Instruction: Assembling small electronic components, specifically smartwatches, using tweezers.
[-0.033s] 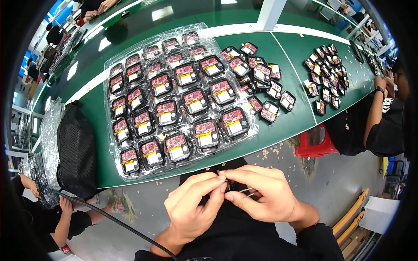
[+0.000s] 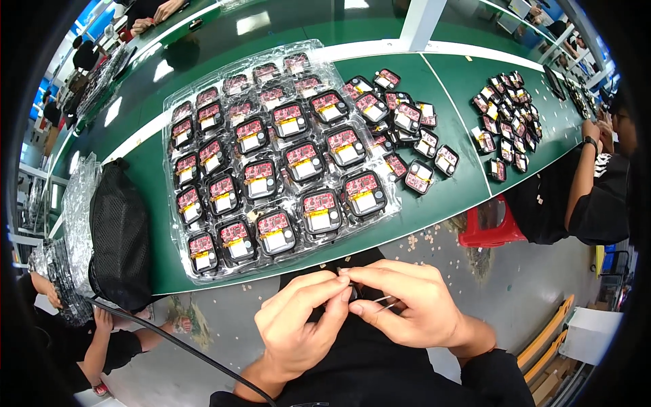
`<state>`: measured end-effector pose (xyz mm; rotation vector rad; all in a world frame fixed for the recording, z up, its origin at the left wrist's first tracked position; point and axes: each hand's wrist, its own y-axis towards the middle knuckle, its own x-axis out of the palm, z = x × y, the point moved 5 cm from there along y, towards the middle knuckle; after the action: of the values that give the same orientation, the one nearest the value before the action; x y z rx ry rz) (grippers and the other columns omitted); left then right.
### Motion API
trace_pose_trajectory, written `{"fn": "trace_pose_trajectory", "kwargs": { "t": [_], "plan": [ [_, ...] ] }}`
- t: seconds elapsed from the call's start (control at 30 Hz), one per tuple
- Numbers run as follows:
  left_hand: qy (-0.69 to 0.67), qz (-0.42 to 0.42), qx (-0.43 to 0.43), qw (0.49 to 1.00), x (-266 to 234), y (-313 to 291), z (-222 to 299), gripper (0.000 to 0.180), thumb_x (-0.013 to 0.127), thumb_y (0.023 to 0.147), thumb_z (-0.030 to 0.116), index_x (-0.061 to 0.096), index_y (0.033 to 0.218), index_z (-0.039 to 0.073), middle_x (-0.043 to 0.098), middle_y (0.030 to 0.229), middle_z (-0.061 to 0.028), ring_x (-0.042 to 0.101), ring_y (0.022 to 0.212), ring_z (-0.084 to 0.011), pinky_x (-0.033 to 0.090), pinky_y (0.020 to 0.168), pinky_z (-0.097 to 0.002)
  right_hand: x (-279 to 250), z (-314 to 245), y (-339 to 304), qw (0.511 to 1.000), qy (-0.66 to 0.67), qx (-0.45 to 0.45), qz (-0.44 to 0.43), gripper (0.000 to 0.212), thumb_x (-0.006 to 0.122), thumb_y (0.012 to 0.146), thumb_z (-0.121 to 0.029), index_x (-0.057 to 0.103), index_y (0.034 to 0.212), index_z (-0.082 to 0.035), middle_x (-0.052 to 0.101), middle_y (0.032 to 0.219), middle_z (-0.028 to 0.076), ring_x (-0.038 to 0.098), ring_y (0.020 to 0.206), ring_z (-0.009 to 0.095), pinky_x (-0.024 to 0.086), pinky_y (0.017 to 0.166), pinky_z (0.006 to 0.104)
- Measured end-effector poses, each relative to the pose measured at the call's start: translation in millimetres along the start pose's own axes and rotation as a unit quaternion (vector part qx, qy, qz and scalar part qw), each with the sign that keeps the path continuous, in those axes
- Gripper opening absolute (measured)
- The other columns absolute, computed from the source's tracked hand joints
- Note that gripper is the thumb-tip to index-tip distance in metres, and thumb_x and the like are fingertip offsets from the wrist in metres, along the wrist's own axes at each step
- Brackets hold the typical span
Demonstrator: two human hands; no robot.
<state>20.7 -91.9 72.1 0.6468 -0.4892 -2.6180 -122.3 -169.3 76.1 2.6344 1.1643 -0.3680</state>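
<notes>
Pinching a small dark piece (image 2: 354, 293) in the nearly closed fingers (image 2: 383, 276) of my left hand (image 2: 298, 319) and right hand (image 2: 417, 305), I held it just off the near edge of the desk (image 2: 456, 191).

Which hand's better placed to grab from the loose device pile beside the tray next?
Right, likely: the right hand sits nearer the pile than the left hand. Both hands seem busy on a small dark part, though, so it'd need freeing first.

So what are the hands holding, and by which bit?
The left hand and right hand pinch a small dark piece, but hide which part. A thin silvery piece also shows at the right hand.
</notes>
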Motion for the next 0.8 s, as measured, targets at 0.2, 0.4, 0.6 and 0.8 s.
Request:
{"fn": "trace_pose_trajectory", "kwargs": {
  "t": [0.2, 0.4, 0.6, 0.8],
  "plan": [
    [-0.092, -0.078, -0.100, 0.988, -10, 1, -9, 0.030, 0.081, 0.084, 0.000, 0.071, 0.112, -0.002, 0.073, 0.106, -0.0166, 0.074, 0.095, -0.0236, 0.060, 0.082, -0.0289, -11, -1, 7, 0.999, 0.022, 0.024, 0.044, 0.033, 0.076, 0.088, -0.001, 0.068, 0.119, 0.001, 0.074, 0.101, 0.013, 0.074, 0.085, 0.017, 0.059, 0.067, 0.0300],
    [-0.179, -0.034, -0.052, 0.982, -22, 8, 0, 0.064, 0.076, 0.086, -0.001, 0.044, 0.141, -0.008, 0.056, 0.133, -0.0268, 0.068, 0.110, -0.0317, 0.059, 0.094, -0.0406, -35, -34, 43, 0.993, -0.006, -0.056, 0.100, 0.027, 0.076, 0.084, 0.003, 0.071, 0.111, -0.001, 0.074, 0.094, 0.011, 0.070, 0.078, 0.014, 0.054, 0.064, 0.0267],
    [-0.160, -0.013, -0.047, 0.986, -17, -17, 0, 0.050, 0.071, 0.090, -0.002, 0.049, 0.134, -0.007, 0.059, 0.126, -0.0255, 0.071, 0.102, -0.0303, 0.058, 0.091, -0.0407, -43, -38, 159, 0.977, -0.086, -0.149, 0.127, 0.017, 0.066, 0.088, -0.003, 0.068, 0.105, 0.002, 0.070, 0.083, 0.020, 0.070, 0.077, 0.034, 0.053, 0.073, 0.0387],
    [-0.173, -0.124, -0.103, 0.972, 8, -56, 6, 0.038, 0.074, 0.091, 0.001, 0.061, 0.126, -0.006, 0.067, 0.120, -0.0186, 0.072, 0.101, -0.0234, 0.059, 0.088, -0.0329, -89, -20, 213, 0.930, -0.338, -0.079, 0.119, 0.017, 0.062, 0.092, -0.003, 0.070, 0.106, 0.001, 0.071, 0.081, 0.017, 0.065, 0.068, 0.023, 0.050, 0.067, 0.0371]
  ]
}}
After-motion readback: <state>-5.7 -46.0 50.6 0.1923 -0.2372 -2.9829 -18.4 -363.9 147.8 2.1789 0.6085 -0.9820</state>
